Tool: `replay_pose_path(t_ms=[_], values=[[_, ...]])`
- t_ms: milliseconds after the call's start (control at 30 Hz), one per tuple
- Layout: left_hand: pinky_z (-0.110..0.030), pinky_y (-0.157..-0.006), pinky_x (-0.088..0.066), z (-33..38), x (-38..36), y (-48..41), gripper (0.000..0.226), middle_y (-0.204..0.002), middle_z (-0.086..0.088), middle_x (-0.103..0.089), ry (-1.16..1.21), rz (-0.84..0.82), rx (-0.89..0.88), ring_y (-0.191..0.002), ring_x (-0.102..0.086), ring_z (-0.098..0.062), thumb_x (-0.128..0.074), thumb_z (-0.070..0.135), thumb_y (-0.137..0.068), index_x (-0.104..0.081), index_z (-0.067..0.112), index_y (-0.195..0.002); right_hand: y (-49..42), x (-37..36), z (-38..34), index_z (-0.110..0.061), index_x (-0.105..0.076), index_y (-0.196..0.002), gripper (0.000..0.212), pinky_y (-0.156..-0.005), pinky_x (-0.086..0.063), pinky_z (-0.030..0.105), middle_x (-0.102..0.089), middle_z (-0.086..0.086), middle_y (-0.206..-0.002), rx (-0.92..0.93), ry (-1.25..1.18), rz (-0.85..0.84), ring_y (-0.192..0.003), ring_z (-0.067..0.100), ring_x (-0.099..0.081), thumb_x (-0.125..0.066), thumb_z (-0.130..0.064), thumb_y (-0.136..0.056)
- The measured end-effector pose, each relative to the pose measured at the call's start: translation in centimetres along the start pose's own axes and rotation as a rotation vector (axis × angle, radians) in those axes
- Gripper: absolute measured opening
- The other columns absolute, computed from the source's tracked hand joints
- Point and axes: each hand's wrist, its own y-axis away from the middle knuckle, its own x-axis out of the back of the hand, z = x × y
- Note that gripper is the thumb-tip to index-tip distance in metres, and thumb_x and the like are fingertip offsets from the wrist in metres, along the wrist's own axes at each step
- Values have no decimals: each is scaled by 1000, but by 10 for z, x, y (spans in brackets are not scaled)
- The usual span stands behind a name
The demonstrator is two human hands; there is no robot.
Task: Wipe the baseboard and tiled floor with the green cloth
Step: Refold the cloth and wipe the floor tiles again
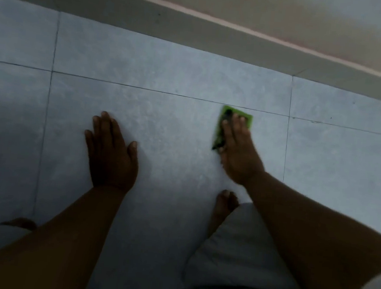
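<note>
Cloth [246, 120], green, lies flat on the tiled floor [174, 131] near the baseboard [195, 35]. Right hand [237, 153] presses it with straight fingers. Left hand [111, 150] rests flat on the tile, holding nothing.

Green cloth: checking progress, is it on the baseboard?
No, the right hand presses the green cloth on the tiled floor, apart from the baseboard.

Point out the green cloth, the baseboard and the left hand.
green cloth [245, 119], head view, its uncovered upper right corner.
baseboard [195, 33], head view, middle of its grey face.
left hand [112, 153], head view, back of the hand.
</note>
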Motion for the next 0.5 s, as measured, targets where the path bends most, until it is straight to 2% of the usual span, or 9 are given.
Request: replay_pose_path(t_ms=[100, 167, 267, 367, 500], values=[[-54, -125, -7, 3, -3, 2, 71, -164, -23, -10, -24, 16, -43, -153, -8, -39, -33, 38, -102, -13, -4, -155, -40, 17, 33, 5, -20, -149, 70, -117, -14, 60, -10, 31, -156, -112, 47, -26, -144, 50, -5, -29, -38, -96], [-54, -125, -6, 3, -3, 3, 71, -165, -22, -10, -37, 15, -39, -153, -7, -38, -35, 38, -103, -13, -3, -156, -79, 17, 22, 6, -19, -149, 71, -119, -7, 58, -9, 32, -156, -139, 54, 12, -144, 51, -4, -30, -39, -96], [-54, -125, -7, 3, -1, 2, 70, -164, -22, -12, -49, 23, -36, -153, -8, -37, -36, 37, -103, -15, -3, -156, -107, 6, -14, 5, -26, -148, 67, -118, -10, 58, -16, 32, -155, -37, 37, 87, -142, 53, -9, -39, -33, -94], [-55, -124, -9, 3, -3, 2, 69, -164, -22, -15, -54, 43, -49, -153, -11, -38, -34, 38, -102, -18, -4, -155, -64, 0, -14, 2, -25, -149, 65, -119, -14, 55, -15, 27, -157, 82, 90, 49, -145, 46, -8, -38, -32, -95], [-55, -124, -8, 4, -4, 3, 70, -164, -22, -14, -58, 49, -36, -153, -11, -38, -32, 39, -101, -16, -3, -155, 3, 9, 46, 1, -21, -150, 67, -117, -19, 57, -12, 27, -157, -153, 30, 3, -145, 46, -9, -35, -36, -96]])
